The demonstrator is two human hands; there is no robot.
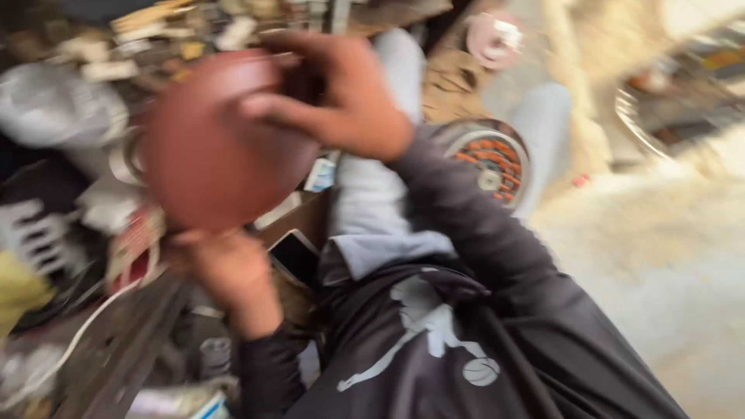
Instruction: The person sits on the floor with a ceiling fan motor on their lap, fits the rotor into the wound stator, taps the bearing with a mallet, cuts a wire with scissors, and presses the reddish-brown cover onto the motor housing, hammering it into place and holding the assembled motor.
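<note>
Reddish-brown rounded bowl-like object [221, 140], blurred, is held above the cluttered workbench [116, 341], the right hand [341, 97] gripping its upper edge and the left hand [225, 268] supporting it below.

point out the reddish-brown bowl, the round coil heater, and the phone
reddish-brown bowl [209, 147], head view, middle of its rounded outside.
round coil heater [490, 159], head view, orange coil face.
phone [293, 254], head view, dark screen, partly hidden.
</note>
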